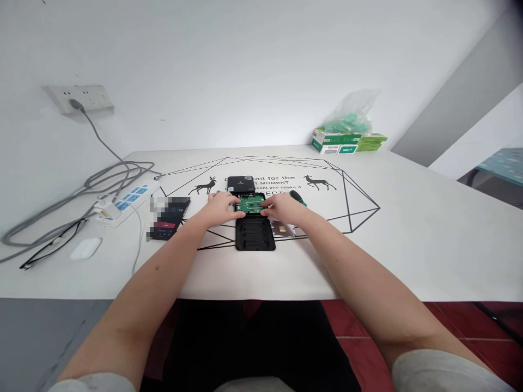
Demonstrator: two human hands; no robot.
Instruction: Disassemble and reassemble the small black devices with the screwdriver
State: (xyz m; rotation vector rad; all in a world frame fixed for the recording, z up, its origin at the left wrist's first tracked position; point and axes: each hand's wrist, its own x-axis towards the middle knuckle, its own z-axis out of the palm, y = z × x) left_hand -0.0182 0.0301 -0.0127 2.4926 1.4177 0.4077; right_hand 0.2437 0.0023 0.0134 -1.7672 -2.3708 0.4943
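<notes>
A green circuit board sits in a black casing in front of me. My left hand grips its left side, thumb along the near edge and fingers towards the far corner. On the opposite side, my right hand holds the right edge, with thumb and fingers closed on it. Just nearer to me lies an open black plastic cover, its ribbed inside facing up. Behind the board rests a flat black drive-like box. A dark green handle shows partly behind my right hand, and a shiny silver piece lies below it.
To the left are a phone, a power strip with cables, glasses and a white earbud case. Green and white boxes with a plastic bag stand against the wall at the back right.
</notes>
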